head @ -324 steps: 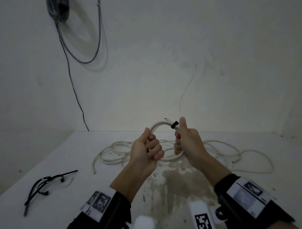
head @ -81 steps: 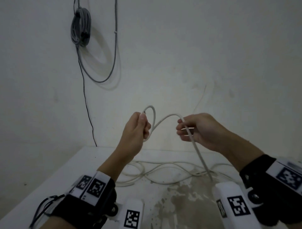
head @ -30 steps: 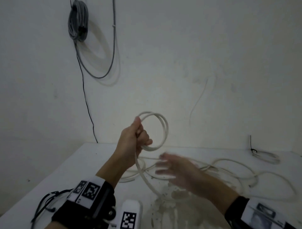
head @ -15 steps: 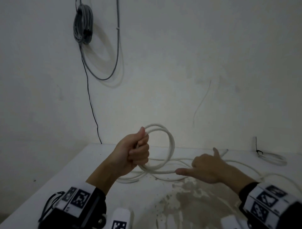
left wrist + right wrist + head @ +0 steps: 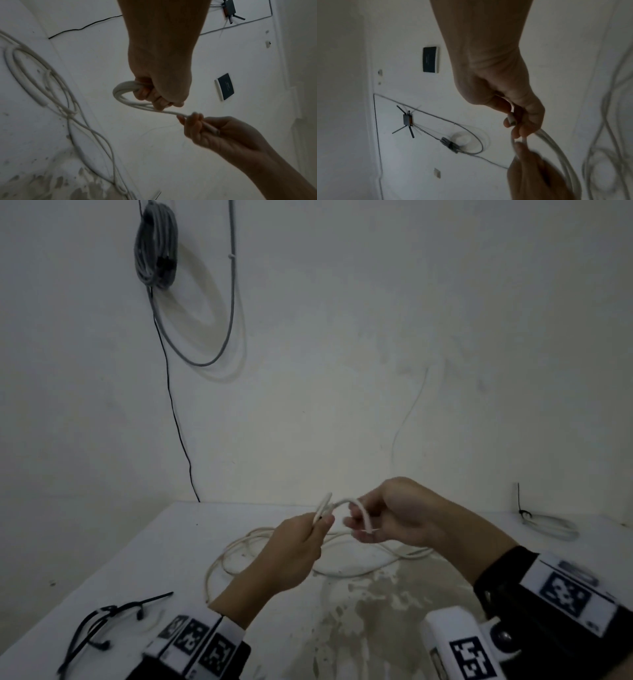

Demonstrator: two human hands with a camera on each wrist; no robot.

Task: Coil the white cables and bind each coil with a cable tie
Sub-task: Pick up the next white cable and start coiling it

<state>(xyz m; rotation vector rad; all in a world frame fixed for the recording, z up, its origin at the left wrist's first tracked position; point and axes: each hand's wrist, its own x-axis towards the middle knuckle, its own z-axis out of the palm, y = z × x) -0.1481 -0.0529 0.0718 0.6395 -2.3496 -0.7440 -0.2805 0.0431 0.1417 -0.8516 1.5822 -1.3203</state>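
Half a second earlier our right hand (image 5: 397,517) lay on the table; now its fingers pinched the white cable (image 5: 359,510) just beside our left hand (image 5: 294,549), which gripped the small coil above the table (image 5: 144,549). Another loop had likely begun.

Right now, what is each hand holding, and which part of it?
Both hold the white cable: the left hand grips its small coiled loops, and the right hand pinches the stretch near its free end.
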